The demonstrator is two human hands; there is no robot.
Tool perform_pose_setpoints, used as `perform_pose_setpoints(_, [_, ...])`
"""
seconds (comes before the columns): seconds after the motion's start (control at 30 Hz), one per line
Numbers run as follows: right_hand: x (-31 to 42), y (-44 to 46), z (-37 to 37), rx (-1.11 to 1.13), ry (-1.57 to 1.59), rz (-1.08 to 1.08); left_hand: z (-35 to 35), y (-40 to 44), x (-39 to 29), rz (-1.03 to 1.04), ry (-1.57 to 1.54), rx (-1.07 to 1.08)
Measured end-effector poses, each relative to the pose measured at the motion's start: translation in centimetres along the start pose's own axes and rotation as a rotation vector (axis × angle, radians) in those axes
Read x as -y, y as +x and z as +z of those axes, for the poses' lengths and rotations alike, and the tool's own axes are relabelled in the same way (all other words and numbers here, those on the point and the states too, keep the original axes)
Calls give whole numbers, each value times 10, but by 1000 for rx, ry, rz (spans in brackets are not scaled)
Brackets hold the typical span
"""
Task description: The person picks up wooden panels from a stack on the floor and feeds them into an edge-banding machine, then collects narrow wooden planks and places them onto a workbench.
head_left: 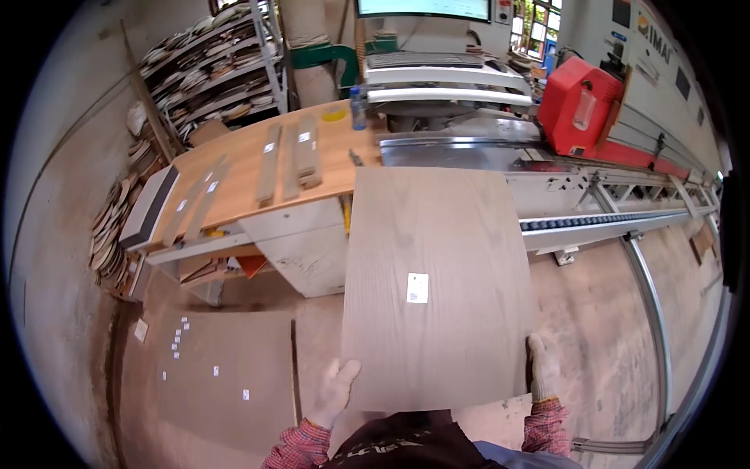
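Observation:
A large grey-brown wooden panel (pixel 445 234) with a white label (pixel 418 288) is held out before my body. My gloved left hand (pixel 334 391) grips its near left edge, thumb on the top face and the other fingers hidden. On the right edge, near the close corner, my gloved right hand (pixel 543 367) is closed on the panel, its fingers partly out of sight. The far end of the panel reaches the right end of the wooden table (pixel 234 176) and the metal machine bed (pixel 461 143).
Labelled strips (pixel 268 166) and a blue bottle (pixel 358 109) stand on the table. Labelled panels (pixel 226 344) lie low at the left. A red machine head (pixel 578 105) and a roller rail (pixel 609 223) are at the right. A monitor (pixel 426 8) is behind.

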State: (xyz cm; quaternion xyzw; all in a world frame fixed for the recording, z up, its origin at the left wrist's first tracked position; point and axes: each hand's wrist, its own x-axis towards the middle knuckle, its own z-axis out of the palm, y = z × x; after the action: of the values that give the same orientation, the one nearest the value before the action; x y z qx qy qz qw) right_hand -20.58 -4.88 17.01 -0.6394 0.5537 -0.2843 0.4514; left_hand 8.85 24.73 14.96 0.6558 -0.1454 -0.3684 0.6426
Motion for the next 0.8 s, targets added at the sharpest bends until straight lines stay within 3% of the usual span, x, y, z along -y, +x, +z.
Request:
perform_pose_setpoints(0.07, [2,51,-14,-47,18,-46,49,41,-16,-15,-48,16])
perform_pose_setpoints(0.13, [3,95,-36,-138,-41,149,90,69,-29,-79,95,14])
perform_pose_setpoints(0.17, [-2,116,-50,-85,-88,53,112,84,-33,-105,144,27])
perform_pose_setpoints(0.23, [-1,155,-72,-130,-250,52,151,110,-29,-120,-181,35])
perform_pose_setpoints(0.4, [31,232,-99,-125,-576,47,233,149,-20,-123,-360,63])
perform_pose_setpoints(0.47, [46,232,-97,-468,-707,-51,253,164,-18,-168,-397,80])
perform_pose_setpoints(0.5, [22,232,-103,-638,-579,-201,258,174,-7,-147,-355,103])
perform_pose_setpoints(0.53, [14,222,-103,-638,-589,-196,265,181,0,-124,-319,131])
perform_pose_setpoints(0.6, [4,195,-96,-845,-154,-194,282,187,-4,-132,-323,135])
perform_pose_setpoints(0.67, [-40,166,-87,-547,363,137,295,192,-10,-136,-329,142])
perform_pose_setpoints(0.7, [-57,143,-66,-370,459,252,297,193,-15,215,-62,187])
perform_pose_setpoints(0.77, [-53,119,-7,-98,699,354,295,197,-42,559,198,242])
perform_pose_setpoints(0.8, [-42,120,18,5,846,330,289,204,-72,39,161,379])
